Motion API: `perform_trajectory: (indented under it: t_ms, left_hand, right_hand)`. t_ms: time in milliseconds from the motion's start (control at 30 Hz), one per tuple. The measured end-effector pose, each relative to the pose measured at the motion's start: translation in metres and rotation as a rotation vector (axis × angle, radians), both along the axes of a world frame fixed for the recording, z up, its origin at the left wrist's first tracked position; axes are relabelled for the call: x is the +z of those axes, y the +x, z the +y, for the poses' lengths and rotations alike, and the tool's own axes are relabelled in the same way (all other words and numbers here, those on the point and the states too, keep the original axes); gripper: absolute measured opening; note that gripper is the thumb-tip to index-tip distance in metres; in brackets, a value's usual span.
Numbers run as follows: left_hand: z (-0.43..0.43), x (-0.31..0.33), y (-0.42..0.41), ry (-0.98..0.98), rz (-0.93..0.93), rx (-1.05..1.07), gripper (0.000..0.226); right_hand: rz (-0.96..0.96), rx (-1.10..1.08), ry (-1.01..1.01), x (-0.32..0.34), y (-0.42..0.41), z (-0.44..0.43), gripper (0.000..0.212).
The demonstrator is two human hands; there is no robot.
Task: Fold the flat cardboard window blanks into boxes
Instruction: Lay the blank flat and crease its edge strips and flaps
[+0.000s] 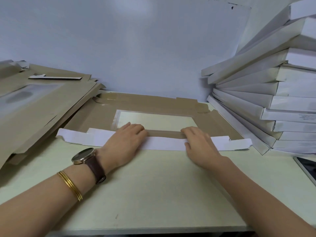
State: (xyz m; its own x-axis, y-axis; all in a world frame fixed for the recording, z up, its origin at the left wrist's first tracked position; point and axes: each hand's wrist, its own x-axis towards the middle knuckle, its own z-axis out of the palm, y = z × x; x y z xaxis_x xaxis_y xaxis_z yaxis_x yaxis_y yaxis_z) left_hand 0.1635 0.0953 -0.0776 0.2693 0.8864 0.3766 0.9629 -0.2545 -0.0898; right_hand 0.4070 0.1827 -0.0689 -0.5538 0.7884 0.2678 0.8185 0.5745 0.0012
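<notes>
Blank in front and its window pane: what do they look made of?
Blank: thin paperboard, likely; matte brown on the upper face, white on the folded-over flap, creasing sharply. Window pane: clear plastic film, probably; the pale table shows through it and its left edge glints.

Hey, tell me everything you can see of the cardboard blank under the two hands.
The cardboard blank lies flat on the pale table, brown side up, with a rectangular window of clear film at its centre. Its near flap is folded over, showing a white side with notched ends. The left hand and right hand press on that fold. Creased flaps line its far edge; its left part runs under the pile of flat blanks.
</notes>
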Motion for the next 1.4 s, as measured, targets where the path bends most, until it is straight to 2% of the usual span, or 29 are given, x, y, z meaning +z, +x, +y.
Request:
perform_trajectory:
  t_ms: [100,300,567,867,1133,1400]
  left_hand:
    - [0.006,-0.009,0.010,-0.191,-0.057,0.066,0.047]
    - [0.014,-0.016,0.020,-0.385,-0.089,0.139,0.056]
    - [0.014,-0.014,0.009,-0.500,-0.130,0.193,0.061]
    - [-0.006,-0.014,-0.040,-0.507,-0.120,0.311,0.060]
    - [-0.018,-0.012,-0.065,-0.516,-0.121,0.367,0.062]
    - [-0.027,-0.010,-0.084,-0.536,-0.165,0.440,0.084]
  right_hand:
    - [-0.015,0.057,-0.103,-0.007,-0.025,-0.012,0.049]
    - [0.054,0.181,-0.324,-0.019,-0.071,-0.031,0.069]
    - [-0.036,0.122,-0.426,-0.022,-0.057,-0.021,0.078]
    - [-0.043,0.000,-0.431,-0.026,0.002,0.009,0.086]
    - [-0.037,-0.141,-0.421,-0.023,0.063,0.028,0.081]
    - [-0.025,-0.213,-0.429,-0.021,0.099,0.038,0.081]
